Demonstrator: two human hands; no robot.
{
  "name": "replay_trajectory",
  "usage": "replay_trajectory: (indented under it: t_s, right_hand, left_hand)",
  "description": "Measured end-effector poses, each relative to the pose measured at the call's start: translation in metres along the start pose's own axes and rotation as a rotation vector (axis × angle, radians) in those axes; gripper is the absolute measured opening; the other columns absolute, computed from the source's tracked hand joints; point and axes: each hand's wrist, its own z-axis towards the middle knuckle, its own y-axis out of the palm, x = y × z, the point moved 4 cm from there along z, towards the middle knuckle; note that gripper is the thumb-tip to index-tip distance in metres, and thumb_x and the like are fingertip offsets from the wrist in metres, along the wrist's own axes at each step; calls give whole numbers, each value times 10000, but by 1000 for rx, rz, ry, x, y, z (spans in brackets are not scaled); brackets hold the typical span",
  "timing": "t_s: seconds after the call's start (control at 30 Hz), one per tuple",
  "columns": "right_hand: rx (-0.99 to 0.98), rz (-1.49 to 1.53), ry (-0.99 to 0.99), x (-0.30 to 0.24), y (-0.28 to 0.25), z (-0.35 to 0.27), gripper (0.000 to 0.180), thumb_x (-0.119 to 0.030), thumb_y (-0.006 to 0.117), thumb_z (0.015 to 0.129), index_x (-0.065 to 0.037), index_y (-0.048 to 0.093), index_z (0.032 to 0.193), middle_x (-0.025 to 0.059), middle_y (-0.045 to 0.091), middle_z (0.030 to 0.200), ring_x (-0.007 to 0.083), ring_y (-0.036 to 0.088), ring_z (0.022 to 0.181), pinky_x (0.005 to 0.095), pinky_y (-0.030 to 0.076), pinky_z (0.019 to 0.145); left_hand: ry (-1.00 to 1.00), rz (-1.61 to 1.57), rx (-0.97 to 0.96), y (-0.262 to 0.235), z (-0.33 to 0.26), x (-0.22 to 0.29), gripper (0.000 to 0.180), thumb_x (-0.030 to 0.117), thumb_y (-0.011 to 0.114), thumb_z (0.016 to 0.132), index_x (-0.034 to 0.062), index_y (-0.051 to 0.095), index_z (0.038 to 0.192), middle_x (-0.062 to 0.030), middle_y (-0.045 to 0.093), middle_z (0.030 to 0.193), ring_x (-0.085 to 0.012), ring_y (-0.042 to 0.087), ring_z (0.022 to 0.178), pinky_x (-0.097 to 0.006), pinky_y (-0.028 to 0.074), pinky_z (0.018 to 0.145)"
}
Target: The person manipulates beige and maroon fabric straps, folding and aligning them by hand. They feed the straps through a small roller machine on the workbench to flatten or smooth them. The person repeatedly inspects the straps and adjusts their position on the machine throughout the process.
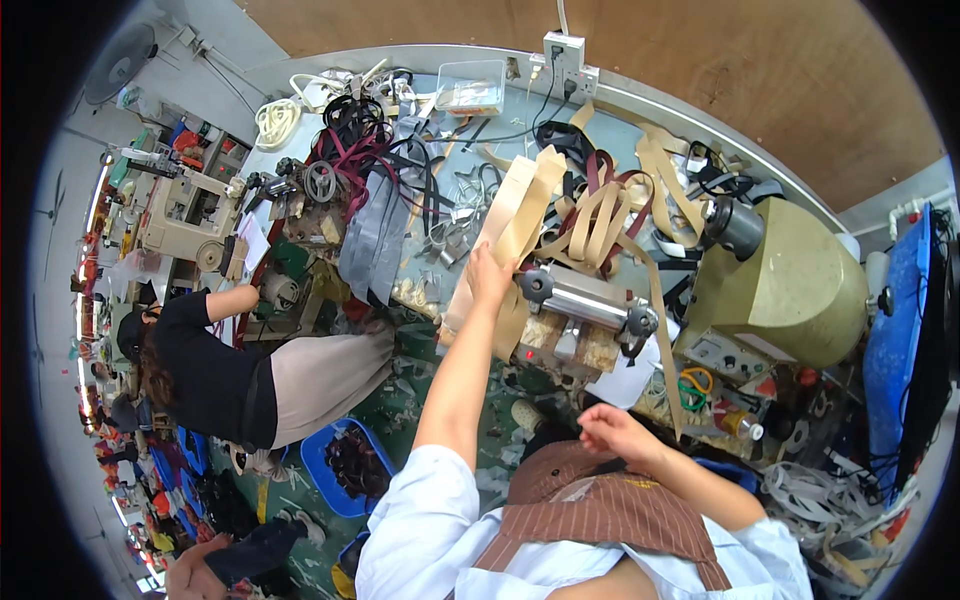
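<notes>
My left hand (488,277) reaches forward onto wide beige strips (512,205) on the bench, its fingers closed around their near part. The strips run away from me and fold over at the far end. Right beside them sits a bench machine with a shiny metal roller (578,297) and dark knobs at both ends. My right hand (612,432) hovers in front of my brown striped apron (620,515), its fingers curled in. Whatever it may hold is hidden. Narrower beige straps (603,225) lie looped behind the roller.
An olive-green machine (790,285) stands at the right. Black and burgundy straps (350,150) pile up on the bench at left. A co-worker in black (215,370) bends at a sewing machine (185,215). A blue basin (340,470) of dark pieces stands on the littered green floor.
</notes>
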Motion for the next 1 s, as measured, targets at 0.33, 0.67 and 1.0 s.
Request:
replay_trajectory:
  t_s: [0.33,0.67,1.0]
  right_hand:
    - [2,16,-31,-18,-32,-3,215,-180,510,915,-44,532,1080,43,600,915,98,568,811,233,463,749]
    - [-557,280,-284,-107,128,30,528,-494,420,912,-115,472,1276,28,500,1230,139,415,1146,325,228,964]
    - [-880,-425,532,-18,179,3,585,-607,440,853,-45,605,848,63,615,736,133,572,617,298,481,629]
  left_hand:
    - [-59,-929,-120,-125,54,43,178,148,574,876,-12,599,951,-1,616,793,-50,533,690,-207,437,611]
    - [11,-402,-620,-325,-195,104,392,27,614,770,-22,557,1155,-152,635,1020,-121,608,904,-270,475,796]
    - [-591,-766,-34,-321,-338,19,387,81,473,910,-14,410,1280,-106,587,1044,-136,605,801,-259,531,657]
